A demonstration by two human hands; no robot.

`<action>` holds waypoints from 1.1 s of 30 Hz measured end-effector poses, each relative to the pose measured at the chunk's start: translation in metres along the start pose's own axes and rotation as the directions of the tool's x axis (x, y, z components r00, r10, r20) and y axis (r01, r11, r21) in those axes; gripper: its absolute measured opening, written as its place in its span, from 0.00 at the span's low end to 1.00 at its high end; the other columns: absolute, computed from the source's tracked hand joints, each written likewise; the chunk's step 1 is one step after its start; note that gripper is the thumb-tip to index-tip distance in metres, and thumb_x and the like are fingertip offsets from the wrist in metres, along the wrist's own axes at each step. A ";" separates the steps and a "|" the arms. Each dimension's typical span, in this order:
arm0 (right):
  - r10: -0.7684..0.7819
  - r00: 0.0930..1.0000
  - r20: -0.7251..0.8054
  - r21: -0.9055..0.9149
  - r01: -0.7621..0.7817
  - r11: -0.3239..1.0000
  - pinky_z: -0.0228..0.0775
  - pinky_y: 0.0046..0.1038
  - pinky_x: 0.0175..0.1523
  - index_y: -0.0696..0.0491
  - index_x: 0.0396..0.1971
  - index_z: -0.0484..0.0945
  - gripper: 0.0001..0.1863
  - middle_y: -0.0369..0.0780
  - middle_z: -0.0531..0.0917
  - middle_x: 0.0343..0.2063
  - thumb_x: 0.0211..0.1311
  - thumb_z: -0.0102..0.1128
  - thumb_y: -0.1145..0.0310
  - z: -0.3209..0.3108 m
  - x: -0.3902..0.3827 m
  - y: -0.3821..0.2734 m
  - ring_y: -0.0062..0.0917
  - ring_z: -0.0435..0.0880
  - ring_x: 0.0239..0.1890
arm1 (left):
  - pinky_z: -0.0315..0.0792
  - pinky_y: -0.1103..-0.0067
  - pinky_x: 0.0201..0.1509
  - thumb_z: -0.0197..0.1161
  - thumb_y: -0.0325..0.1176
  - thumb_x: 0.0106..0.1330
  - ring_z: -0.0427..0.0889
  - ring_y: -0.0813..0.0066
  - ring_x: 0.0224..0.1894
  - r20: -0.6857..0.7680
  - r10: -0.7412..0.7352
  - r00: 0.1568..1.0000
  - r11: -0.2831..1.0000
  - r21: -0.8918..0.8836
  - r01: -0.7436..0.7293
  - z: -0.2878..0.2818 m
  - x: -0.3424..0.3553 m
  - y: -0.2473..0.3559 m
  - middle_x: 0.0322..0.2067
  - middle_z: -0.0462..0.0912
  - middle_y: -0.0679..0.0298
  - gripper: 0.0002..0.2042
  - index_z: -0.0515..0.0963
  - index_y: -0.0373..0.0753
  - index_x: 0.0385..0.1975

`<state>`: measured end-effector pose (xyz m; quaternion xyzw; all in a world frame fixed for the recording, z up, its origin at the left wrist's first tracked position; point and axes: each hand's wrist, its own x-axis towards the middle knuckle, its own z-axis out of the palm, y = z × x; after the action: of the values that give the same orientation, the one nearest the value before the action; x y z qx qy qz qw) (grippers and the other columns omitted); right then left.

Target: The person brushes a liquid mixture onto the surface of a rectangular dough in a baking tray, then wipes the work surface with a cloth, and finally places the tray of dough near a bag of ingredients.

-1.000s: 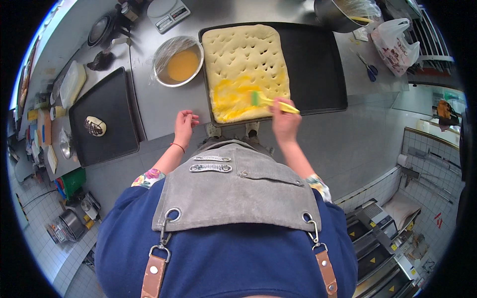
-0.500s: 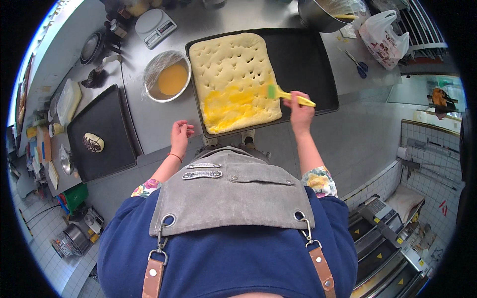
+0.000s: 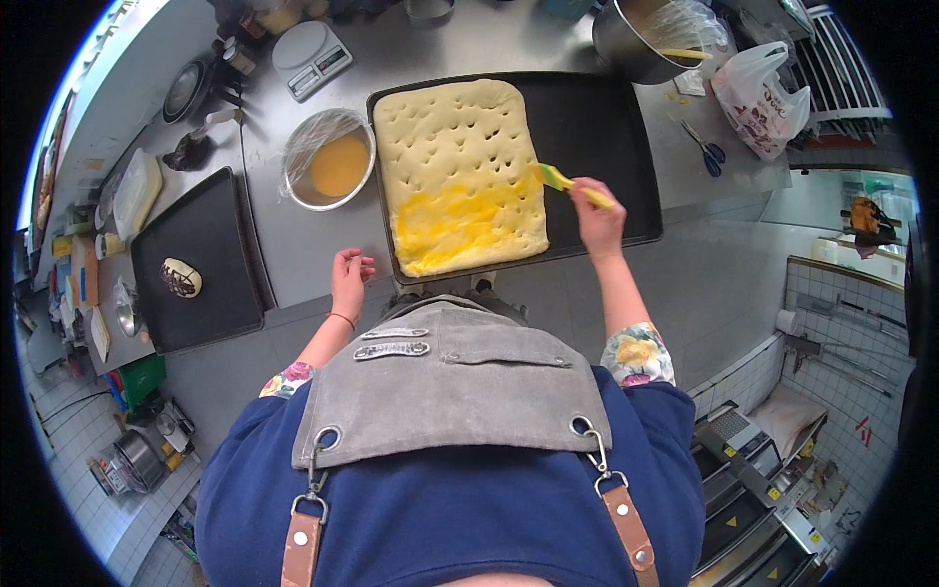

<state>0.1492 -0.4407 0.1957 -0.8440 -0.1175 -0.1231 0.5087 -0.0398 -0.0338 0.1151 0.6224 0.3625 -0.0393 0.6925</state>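
Dough slab [image 3: 460, 147] = landmark; sits in the left part of a big dark baking tray [image 3: 597, 127] on the steel worktop [image 3: 460, 39]. Near half carries streaky yellow wash; far half is pale and dimpled.

Right hand [image 3: 601, 217]: just off the slab's right edge, over the tray, fingers closed around the handle of a yellow-green brush [image 3: 559, 180]. Brush head is at the slab's right edge, about mid-length; touching or hovering, can't tell for sure from this overhead angle.

Left hand [image 3: 350, 276]: off the slab's near-left corner, apart from it, fingers loosely curled and close together, nothing visible in them.

Left of slab: metal bowl [image 3: 300, 186] of orange-yellow liquid [image 3: 339, 165], clear film [image 3: 315, 137] partly over it. Further left: second dark tray [image 3: 210, 230] with one pale, dark-striped piece [image 3: 180, 278].

Beyond the slab's far-left corner: white scale [image 3: 303, 46]. Well right of slab: scissors [image 3: 706, 149], white plastic bag [image 3: 763, 103]. Far right: deep metal pot [image 3: 626, 49].
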 end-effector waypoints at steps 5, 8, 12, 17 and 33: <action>-0.311 0.803 0.508 -0.367 0.529 0.765 0.80 0.29 0.42 0.52 0.36 0.80 0.13 0.42 0.83 0.37 0.48 0.62 0.78 -0.010 -0.048 -0.008 0.33 0.84 0.40 | 0.72 0.82 0.40 0.47 0.31 0.74 0.77 0.79 0.34 0.013 0.050 0.999 0.999 -0.004 -0.050 0.013 0.006 0.011 0.37 0.79 0.61 0.07 0.68 0.38 0.47; -0.247 0.796 0.552 -0.288 0.461 0.840 0.81 0.30 0.41 0.51 0.38 0.80 0.14 0.43 0.83 0.36 0.48 0.64 0.77 -0.036 -0.093 -0.032 0.33 0.85 0.38 | 0.72 0.82 0.40 0.47 0.31 0.74 0.78 0.79 0.34 -0.016 0.055 0.998 0.998 -0.006 -0.055 0.009 0.007 0.009 0.37 0.80 0.61 0.08 0.68 0.38 0.47; -0.251 0.899 0.358 -0.233 0.346 0.909 0.80 0.31 0.42 0.52 0.40 0.80 0.15 0.43 0.83 0.39 0.49 0.63 0.80 -0.034 -0.069 -0.041 0.35 0.85 0.39 | 0.72 0.82 0.40 0.47 0.31 0.74 0.77 0.79 0.33 -0.032 0.033 0.999 0.999 -0.007 -0.033 0.007 0.007 0.001 0.37 0.80 0.61 0.08 0.68 0.38 0.48; -0.257 0.871 0.420 -0.346 0.415 0.842 0.80 0.31 0.42 0.51 0.41 0.80 0.15 0.43 0.82 0.39 0.50 0.60 0.79 -0.016 -0.058 -0.018 0.35 0.84 0.40 | 0.73 0.82 0.40 0.47 0.31 0.73 0.77 0.79 0.33 0.002 0.086 0.996 0.996 0.018 -0.086 0.014 0.007 0.006 0.37 0.79 0.61 0.08 0.68 0.38 0.48; -0.094 0.990 0.108 -0.023 0.097 0.995 0.77 0.26 0.43 0.55 0.42 0.80 0.10 0.42 0.84 0.37 0.59 0.62 0.78 0.051 -0.043 -0.038 0.29 0.84 0.39 | 0.74 0.82 0.39 0.48 0.31 0.73 0.78 0.78 0.31 -0.005 0.124 0.992 0.992 0.002 -0.124 0.010 0.013 -0.009 0.36 0.80 0.60 0.08 0.67 0.37 0.47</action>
<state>0.1014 -0.3810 0.1902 -0.8498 -0.1831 -0.1035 0.4833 -0.0309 -0.0393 0.0998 0.6445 0.3248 0.0051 0.6921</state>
